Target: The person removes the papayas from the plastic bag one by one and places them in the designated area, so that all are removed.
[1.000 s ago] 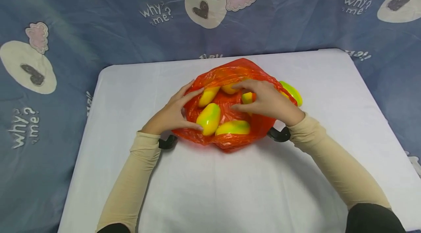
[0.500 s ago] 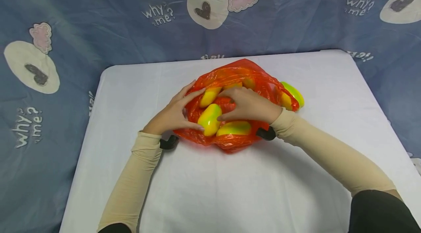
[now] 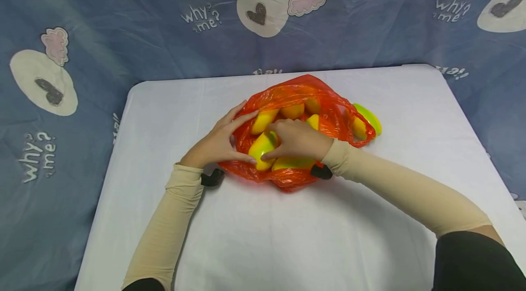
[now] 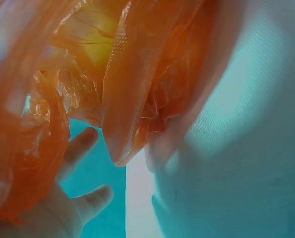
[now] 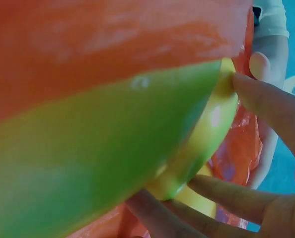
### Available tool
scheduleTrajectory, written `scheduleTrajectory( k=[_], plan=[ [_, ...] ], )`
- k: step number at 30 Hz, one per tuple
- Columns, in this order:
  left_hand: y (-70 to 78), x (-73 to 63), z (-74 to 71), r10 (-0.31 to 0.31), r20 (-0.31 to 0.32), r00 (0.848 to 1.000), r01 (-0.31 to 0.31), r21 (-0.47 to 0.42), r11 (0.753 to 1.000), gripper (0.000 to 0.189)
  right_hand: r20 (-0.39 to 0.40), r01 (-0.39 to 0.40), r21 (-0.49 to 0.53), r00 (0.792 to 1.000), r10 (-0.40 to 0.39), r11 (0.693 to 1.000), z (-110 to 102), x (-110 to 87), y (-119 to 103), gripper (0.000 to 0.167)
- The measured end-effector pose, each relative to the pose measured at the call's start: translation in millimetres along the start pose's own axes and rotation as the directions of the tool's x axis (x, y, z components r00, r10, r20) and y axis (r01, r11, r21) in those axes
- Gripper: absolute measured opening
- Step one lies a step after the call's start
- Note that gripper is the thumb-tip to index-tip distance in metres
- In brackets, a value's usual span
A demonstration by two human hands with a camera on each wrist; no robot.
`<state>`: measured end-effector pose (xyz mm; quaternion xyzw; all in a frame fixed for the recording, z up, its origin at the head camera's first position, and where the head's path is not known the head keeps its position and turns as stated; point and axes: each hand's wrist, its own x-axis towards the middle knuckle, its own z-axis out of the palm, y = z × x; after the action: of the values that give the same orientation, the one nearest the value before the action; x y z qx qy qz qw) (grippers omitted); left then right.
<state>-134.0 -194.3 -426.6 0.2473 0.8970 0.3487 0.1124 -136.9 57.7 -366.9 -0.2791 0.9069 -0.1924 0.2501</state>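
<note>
head view: right hand (image 3: 295, 138) around a yellow-green fruit (image 3: 259, 148), left hand (image 3: 218, 144) spread against red bag (image 3: 293, 90)

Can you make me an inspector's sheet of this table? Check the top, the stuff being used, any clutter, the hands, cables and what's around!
Surface: white-covered table, with shadows under the arms.
Job's things: red plastic bag, mouth open, with yellow and green fruits inside; green-ended fruit shows past its right edge, inside or outside unclear.
Clutter: nothing seen.
Left hand: spread at the bag's left rim.
Right hand: reaches into the bag, thumb and fingertips on a yellow-green fruit.
Cables: nothing seen.
Surroundings: blue cloth behind the table, printed with hearts, pink clouds and writing.
</note>
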Motion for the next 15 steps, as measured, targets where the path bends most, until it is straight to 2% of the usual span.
scheduleTrajectory(
  k=[5, 9, 15],
  plan=[
    [0.8, 1.0, -0.7, 0.001, 0.001, 1.000, -0.001, 0.000, 1.000, 0.115, 0.047, 0.030, 0.004, 0.998, -0.031, 1.000, -0.6, 2.1, -0.4, 0.073],
    [0.8, 0.9, -0.6, 0.001, 0.004, 1.000, -0.001, -0.003, 1.000, 0.115, 0.079, 0.042, 0.024, 0.996, -0.044, 0.999, 0.3, 5.0, 0.8, 0.078],
    [0.9, -0.5, -0.1, -0.001, 0.001, 1.000, 0.001, -0.009, 1.000, 0.116, 0.045, 0.067, 0.037, 0.997, -0.068, 0.997, 6.4, 8.2, -2.1, 0.086]
  ],
)
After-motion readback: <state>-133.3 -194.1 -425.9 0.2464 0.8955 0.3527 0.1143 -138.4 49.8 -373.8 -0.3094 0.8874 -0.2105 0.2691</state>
